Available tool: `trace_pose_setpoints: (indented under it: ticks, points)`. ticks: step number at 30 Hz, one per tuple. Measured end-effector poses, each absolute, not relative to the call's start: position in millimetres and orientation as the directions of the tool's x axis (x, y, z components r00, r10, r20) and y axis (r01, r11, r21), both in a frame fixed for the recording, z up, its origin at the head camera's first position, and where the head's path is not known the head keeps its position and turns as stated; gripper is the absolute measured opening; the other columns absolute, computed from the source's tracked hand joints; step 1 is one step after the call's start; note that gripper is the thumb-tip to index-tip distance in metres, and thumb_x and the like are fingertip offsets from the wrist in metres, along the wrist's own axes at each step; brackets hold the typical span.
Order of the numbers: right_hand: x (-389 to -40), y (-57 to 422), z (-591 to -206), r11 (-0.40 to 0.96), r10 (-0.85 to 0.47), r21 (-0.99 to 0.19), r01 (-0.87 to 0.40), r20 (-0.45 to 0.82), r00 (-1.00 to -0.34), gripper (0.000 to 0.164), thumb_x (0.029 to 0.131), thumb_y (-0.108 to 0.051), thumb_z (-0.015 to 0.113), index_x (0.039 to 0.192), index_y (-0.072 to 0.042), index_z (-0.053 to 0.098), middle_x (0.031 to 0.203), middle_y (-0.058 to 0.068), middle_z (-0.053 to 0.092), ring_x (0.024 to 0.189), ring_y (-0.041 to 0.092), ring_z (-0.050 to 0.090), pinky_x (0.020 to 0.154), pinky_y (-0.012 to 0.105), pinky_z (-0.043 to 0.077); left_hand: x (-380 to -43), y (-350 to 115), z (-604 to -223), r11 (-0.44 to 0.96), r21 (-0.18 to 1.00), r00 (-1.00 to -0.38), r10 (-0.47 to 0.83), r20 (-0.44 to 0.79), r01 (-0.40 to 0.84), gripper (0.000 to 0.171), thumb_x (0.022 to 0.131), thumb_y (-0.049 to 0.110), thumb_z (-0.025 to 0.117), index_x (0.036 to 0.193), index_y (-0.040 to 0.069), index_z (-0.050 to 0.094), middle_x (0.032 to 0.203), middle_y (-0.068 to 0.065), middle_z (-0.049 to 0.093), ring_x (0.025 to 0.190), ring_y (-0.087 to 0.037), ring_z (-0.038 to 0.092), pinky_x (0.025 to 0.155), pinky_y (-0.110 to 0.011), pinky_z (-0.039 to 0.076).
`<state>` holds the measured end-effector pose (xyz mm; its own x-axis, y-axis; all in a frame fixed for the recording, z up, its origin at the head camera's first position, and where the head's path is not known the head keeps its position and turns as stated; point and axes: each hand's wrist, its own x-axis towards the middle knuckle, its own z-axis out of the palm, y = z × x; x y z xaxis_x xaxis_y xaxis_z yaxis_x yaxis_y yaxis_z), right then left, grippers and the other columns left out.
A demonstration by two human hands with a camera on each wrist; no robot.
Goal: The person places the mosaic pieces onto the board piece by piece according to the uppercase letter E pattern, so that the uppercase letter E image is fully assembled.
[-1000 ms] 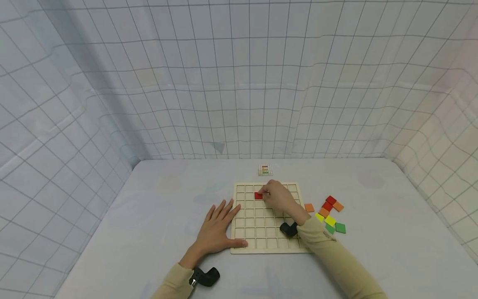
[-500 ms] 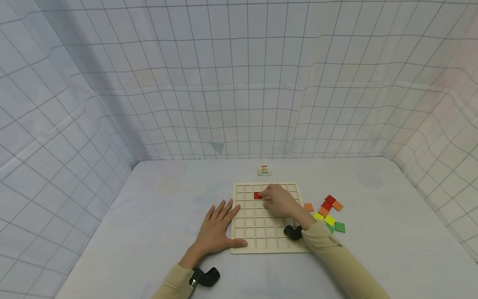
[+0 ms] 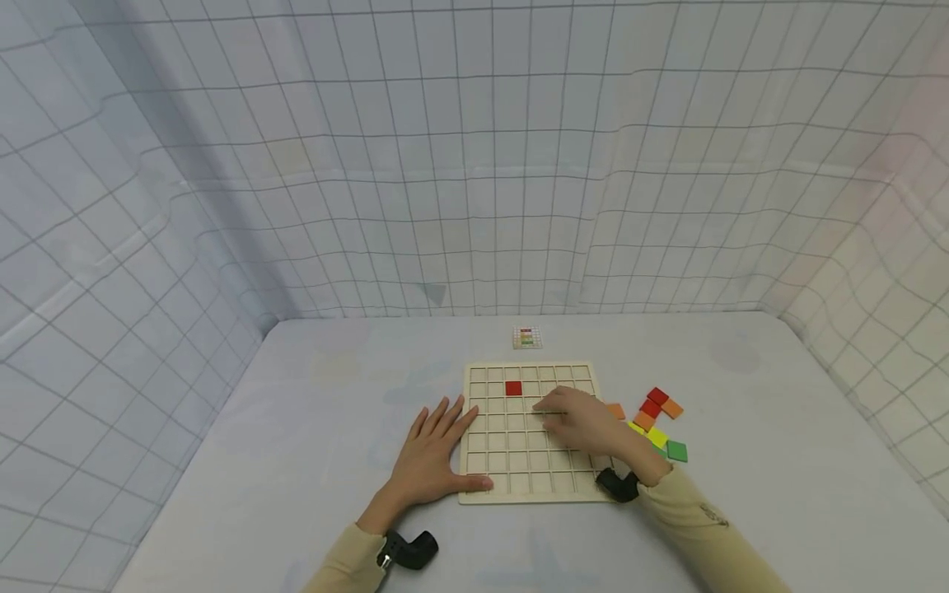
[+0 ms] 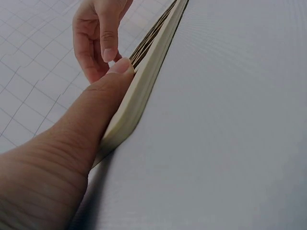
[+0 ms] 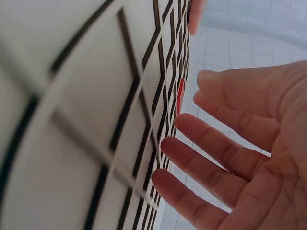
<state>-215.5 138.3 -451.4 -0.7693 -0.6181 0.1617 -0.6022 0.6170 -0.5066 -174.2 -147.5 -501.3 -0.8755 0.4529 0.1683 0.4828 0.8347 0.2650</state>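
Observation:
A cream grid board (image 3: 516, 497) lies on the table, with one red square tile (image 3: 514, 388) set in a cell of its second row. My left hand (image 3: 424, 465) lies spread at the board's left side, fingertips on its edge and thumb across the near left corner; the left wrist view shows the thumb (image 4: 103, 96) on the frame. Over the right half of the board hovers my right hand (image 3: 586, 422), holding nothing. Its fingers are loosely bent and apart in the right wrist view, where the red tile (image 5: 180, 96) shows beyond the fingertips.
Right of the board lie loose tiles: red (image 3: 657, 397), orange (image 3: 672, 408), yellow (image 3: 656, 437) and green (image 3: 677, 451), some partly behind the right forearm. A small card with a coloured grid pattern (image 3: 527, 338) lies behind the board. Gridded white curtains surround the table.
My right hand has let go of the red tile and drawn back to the right and nearer, leaving the tile in its cell. My left hand has stayed in place.

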Motion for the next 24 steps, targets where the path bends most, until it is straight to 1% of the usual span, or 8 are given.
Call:
trace_pose_setpoints:
  ticks: [6, 9, 12, 14, 16, 18, 24]
  points:
    - [-205, 168, -445, 0.685, -0.481, -0.537, -0.493, 0.175, -0.859, 0.02, 0.09, -0.012, 0.066, 0.109, -0.007, 0.07, 0.109, 0.003, 0.065, 0.097, 0.023, 0.061, 0.08, 0.04, 0.051, -174, -146, -501, 0.839, 0.269, -0.88, 0.445, 0.164, 0.474, 0.108, 0.068, 0.084, 0.051, 0.153, 0.022, 0.024, 0.157, -0.003, 0.014, 0.143, -0.025, 0.007, 0.113, -0.045, 0.001]
    - [-203, 182, -444, 0.716, -0.414, -0.533, -0.452, 0.198, -0.889, 0.018, 0.089, -0.014, 0.068, 0.106, -0.008, 0.071, 0.103, 0.0, 0.066, 0.088, 0.019, 0.061, 0.072, 0.036, 0.051, -174, -146, -502, 0.84, 0.27, -0.882, 0.442, 0.161, 0.47, 0.109, 0.068, 0.084, 0.052, 0.153, 0.022, 0.024, 0.157, -0.003, 0.014, 0.143, -0.025, 0.007, 0.113, -0.045, 0.001]
    - [-203, 196, -445, 0.751, -0.352, -0.521, -0.407, 0.206, -0.913, 0.015, 0.088, -0.016, 0.069, 0.101, -0.008, 0.072, 0.092, -0.002, 0.066, 0.075, 0.013, 0.057, 0.06, 0.029, 0.047, -174, -147, -502, 0.842, 0.266, -0.882, 0.442, 0.16, 0.47, 0.109, 0.068, 0.085, 0.051, 0.153, 0.023, 0.024, 0.158, -0.003, 0.014, 0.143, -0.025, 0.007, 0.113, -0.045, 0.001]
    - [-203, 205, -445, 0.779, -0.307, -0.513, -0.362, 0.191, -0.932, 0.015, 0.088, -0.018, 0.07, 0.098, -0.007, 0.072, 0.087, -0.003, 0.064, 0.069, 0.011, 0.054, 0.055, 0.027, 0.045, -174, -147, -502, 0.842, 0.267, -0.883, 0.442, 0.16, 0.469, 0.109, 0.068, 0.085, 0.051, 0.153, 0.022, 0.024, 0.158, -0.002, 0.014, 0.143, -0.025, 0.007, 0.113, -0.045, 0.001]
    - [-204, 213, -444, 0.808, -0.258, -0.504, -0.306, 0.165, -0.952, 0.017, 0.087, -0.02, 0.071, 0.097, -0.006, 0.072, 0.084, -0.001, 0.063, 0.066, 0.012, 0.053, 0.052, 0.028, 0.043, -174, -147, -503, 0.841, 0.266, -0.882, 0.442, 0.16, 0.47, 0.109, 0.068, 0.085, 0.05, 0.153, 0.022, 0.024, 0.158, -0.002, 0.013, 0.143, -0.024, 0.006, 0.113, -0.045, 0.0]
    - [-204, 222, -443, 0.841, -0.207, -0.481, -0.25, 0.14, -0.968, 0.022, 0.086, -0.023, 0.071, 0.098, -0.004, 0.071, 0.086, 0.003, 0.063, 0.067, 0.015, 0.054, 0.053, 0.03, 0.044, -174, -147, -504, 0.842, 0.266, -0.883, 0.442, 0.16, 0.47, 0.109, 0.068, 0.085, 0.05, 0.153, 0.022, 0.024, 0.158, -0.002, 0.013, 0.143, -0.024, 0.006, 0.113, -0.045, 0.0]
    - [-208, 245, -441, 0.905, -0.078, -0.411, -0.108, 0.091, -0.993, 0.037, 0.084, -0.029, 0.073, 0.105, 0.001, 0.067, 0.101, 0.021, 0.057, 0.078, 0.029, 0.054, 0.061, 0.04, 0.049, -174, -147, -503, 0.843, 0.259, -0.882, 0.443, 0.162, 0.471, 0.109, 0.068, 0.085, 0.05, 0.153, 0.022, 0.024, 0.157, -0.002, 0.014, 0.143, -0.024, 0.006, 0.113, -0.045, 0.0]
